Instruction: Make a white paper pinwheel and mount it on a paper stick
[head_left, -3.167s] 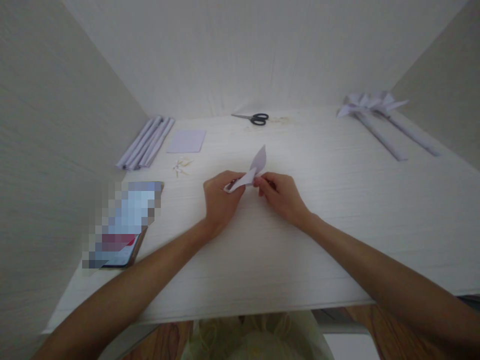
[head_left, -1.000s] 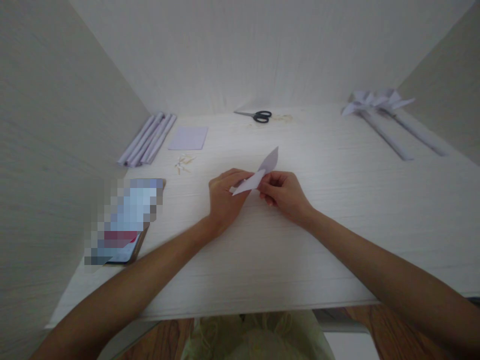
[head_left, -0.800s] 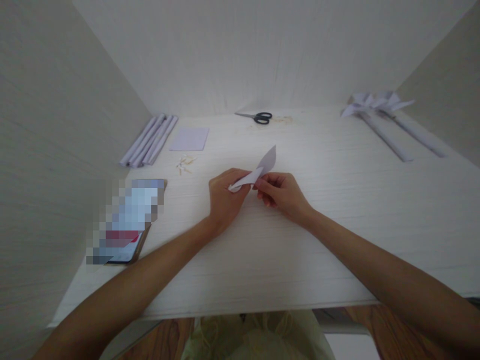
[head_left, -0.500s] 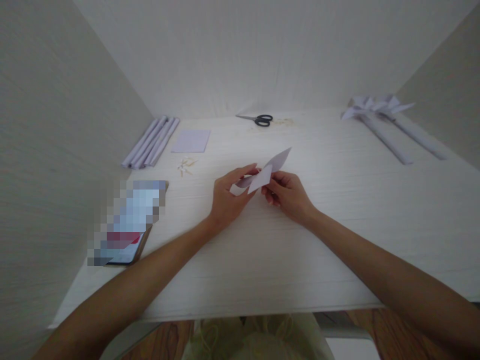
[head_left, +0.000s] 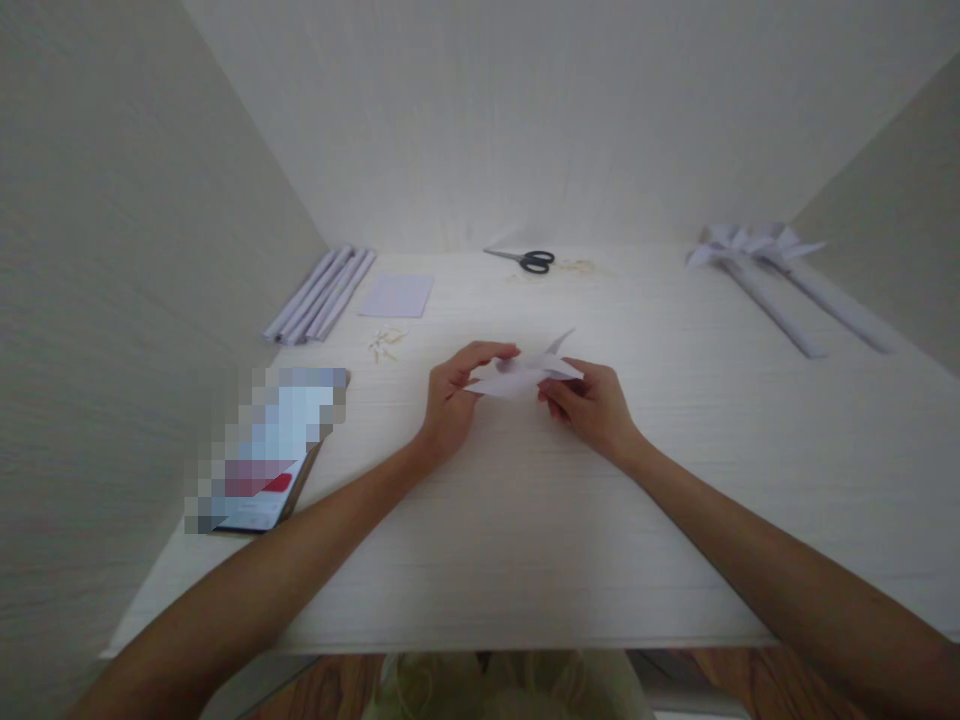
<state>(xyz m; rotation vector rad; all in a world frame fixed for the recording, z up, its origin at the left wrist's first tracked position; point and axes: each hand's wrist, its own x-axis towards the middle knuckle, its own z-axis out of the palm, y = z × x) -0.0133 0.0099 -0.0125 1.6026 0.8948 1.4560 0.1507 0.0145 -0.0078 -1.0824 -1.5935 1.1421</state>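
- At the far left, the phone (head_left: pixel 270 450) lay flat near the table (head_left: pixel 525 560) edge, close beside my left forearm; I judged that a careless sweep of that arm could have nudged it off the side.
- The paper rolls (head_left: pixel 319 295) lay side by side against the left wall, with a flat paper square (head_left: pixel 397 296) just beside them and a scatter of small pins (head_left: pixel 385 343) nearer to me. Those pins sat loose, and a draught from my moving hands might have scattered them.
- My left hand (head_left: pixel 450 395) pinched the left end of the folded paper piece (head_left: pixel 525 372) between thumb and forefinger, the other fingers curled beneath. Too hard a pinch there could have creased the sheet where no fold belonged.
- The folded paper piece was held just above the table at its middle, spanning the gap between both hands, one pointed flap lifting toward the back wall. Pulling the ends apart could have torn it along a crease, I thought.
- My right hand (head_left: pixel 592 405) gripped the right end from below, fingertips closed on the edge. If that grip had slipped, the folds might have sprung open.
- The scissors (head_left: pixel 527 260) lay shut near the back wall, well apart from my hands.
- At the far right, the finished pinwheels (head_left: pixel 765 270) lay with their stems angled toward me, out of reach of any slip.
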